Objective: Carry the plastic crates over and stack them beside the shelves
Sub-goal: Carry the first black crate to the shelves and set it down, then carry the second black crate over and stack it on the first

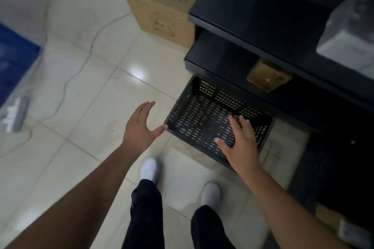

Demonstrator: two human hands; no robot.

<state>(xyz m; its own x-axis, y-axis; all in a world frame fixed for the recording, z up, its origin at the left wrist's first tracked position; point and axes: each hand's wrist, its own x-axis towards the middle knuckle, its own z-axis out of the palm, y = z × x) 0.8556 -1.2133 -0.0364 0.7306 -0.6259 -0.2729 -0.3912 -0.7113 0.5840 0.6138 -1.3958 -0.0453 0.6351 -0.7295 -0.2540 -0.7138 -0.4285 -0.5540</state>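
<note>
A black perforated plastic crate [204, 107] sits on the tiled floor right against the foot of the black shelves [253, 26]. A pale crate [194, 152] seems to lie under it, showing at its near edge. My left hand [141, 125] hovers just left of the crate with fingers spread, its thumb tip at the crate's near-left corner. My right hand [240, 141] hangs over the crate's near-right part, fingers apart, holding nothing.
A cardboard box [162, 10] stands on the floor left of the shelves. A blue container [14, 62] is at the far left, with a thin cable [87, 54] running across the tiles. A small brown box [267, 77] lies on a low shelf. My white shoes [149, 170] are below.
</note>
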